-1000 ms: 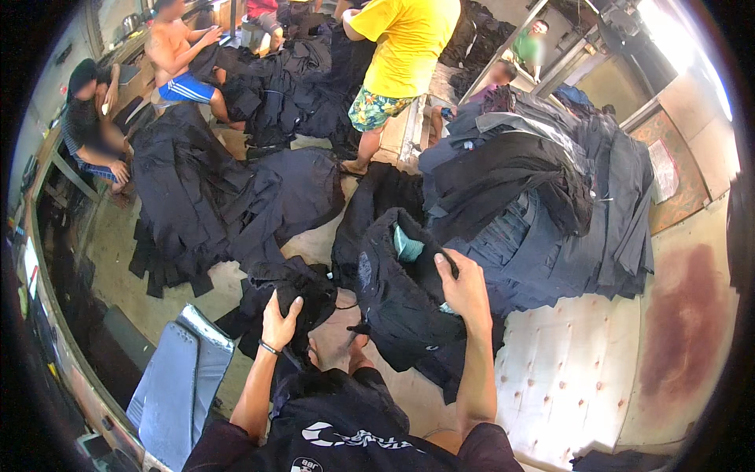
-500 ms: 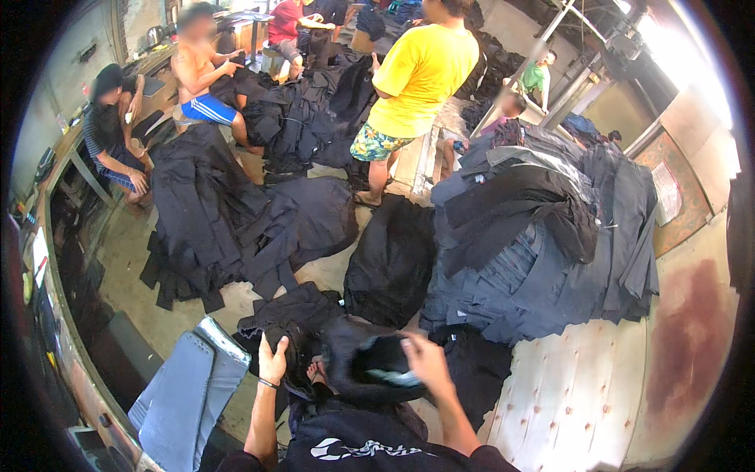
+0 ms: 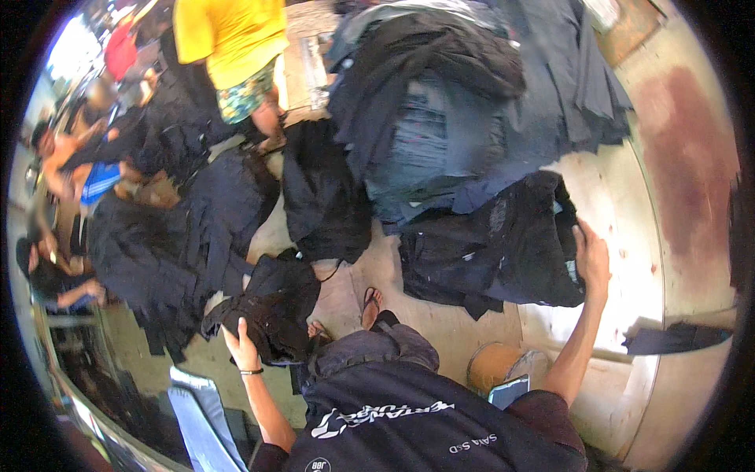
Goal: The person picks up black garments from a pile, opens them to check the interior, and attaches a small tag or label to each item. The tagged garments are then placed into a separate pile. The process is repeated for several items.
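Observation:
My right hand point(image 3: 591, 256) grips the open waist edge of black trousers point(image 3: 503, 240), which stretch leftward from it in front of the large pile. Its thumb and fingers are at the edge, partly hidden by the cloth. On the other side, my left hand point(image 3: 242, 346) is closed at the near edge of a bunched black garment point(image 3: 275, 311), with some fingers out of sight. That garment hangs or rests in front of my left foot; which one, I cannot tell.
A tall pile of dark trousers point(image 3: 448, 134) stands ahead. Black garment heaps point(image 3: 173, 244) spread to the left, near a person in a yellow shirt point(image 3: 236, 39) and seated people. A round drum-like stool point(image 3: 503, 366) is by my right side, grey folded panels point(image 3: 204, 417) by my left.
The view has swung right and downward. My right hand has moved out to the right, drawing the black trousers out sideways. My left hand stays at the bunched garment.

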Demonstrator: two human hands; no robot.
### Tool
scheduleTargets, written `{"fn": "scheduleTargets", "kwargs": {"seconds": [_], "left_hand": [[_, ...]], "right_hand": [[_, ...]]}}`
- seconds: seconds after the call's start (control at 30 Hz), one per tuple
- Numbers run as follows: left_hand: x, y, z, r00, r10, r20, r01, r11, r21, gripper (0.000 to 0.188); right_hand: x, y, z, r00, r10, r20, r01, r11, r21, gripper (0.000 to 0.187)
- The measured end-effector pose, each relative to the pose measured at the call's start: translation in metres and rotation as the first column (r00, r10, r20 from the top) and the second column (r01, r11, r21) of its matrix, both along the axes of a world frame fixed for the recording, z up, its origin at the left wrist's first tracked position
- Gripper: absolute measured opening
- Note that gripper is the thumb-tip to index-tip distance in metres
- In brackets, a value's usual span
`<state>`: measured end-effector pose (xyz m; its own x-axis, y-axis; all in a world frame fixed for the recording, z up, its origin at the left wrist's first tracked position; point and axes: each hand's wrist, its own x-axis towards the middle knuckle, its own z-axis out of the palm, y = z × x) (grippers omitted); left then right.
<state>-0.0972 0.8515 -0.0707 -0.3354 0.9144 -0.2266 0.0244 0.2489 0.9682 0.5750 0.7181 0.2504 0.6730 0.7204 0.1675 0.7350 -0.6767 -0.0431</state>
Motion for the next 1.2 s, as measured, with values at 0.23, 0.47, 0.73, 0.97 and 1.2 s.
{"fn": "scheduleTargets", "kwargs": {"seconds": [0.23, 0.47, 0.73, 0.97, 1.2], "left_hand": [[0.101, 0.028, 0.021, 0.992, -0.122, -0.016, 0.123, 0.991, 0.056, 0.05], [0.168, 0.038, 0.043, 0.95, -0.223, -0.22, 0.241, 0.969, 0.059, 0.049], [0.245, 0.065, 0.086, 0.783, -0.473, -0.405, 0.542, 0.837, 0.071, 0.038], [0.273, 0.07, 0.142, 0.69, -0.54, -0.482, 0.692, 0.689, 0.217, 0.031], [0.215, 0.075, 0.167, 0.762, -0.461, -0.454, 0.588, 0.787, 0.188, 0.03]], "right_hand": [[0.082, 0.002, -0.024, 0.998, 0.061, -0.01, -0.061, 0.998, 0.015, 0.033], [0.07, 0.045, -0.305, 0.982, -0.173, -0.078, 0.163, 0.98, -0.116, 0.043], [-0.166, 0.15, -0.339, 0.147, 0.54, -0.829, -0.179, 0.839, 0.514, 0.08], [-0.193, 0.214, -0.223, -0.104, 0.605, -0.789, -0.375, 0.711, 0.595, 0.068], [-0.175, 0.221, -0.188, 0.389, 0.58, -0.716, -0.29, 0.815, 0.502, 0.04]]}}
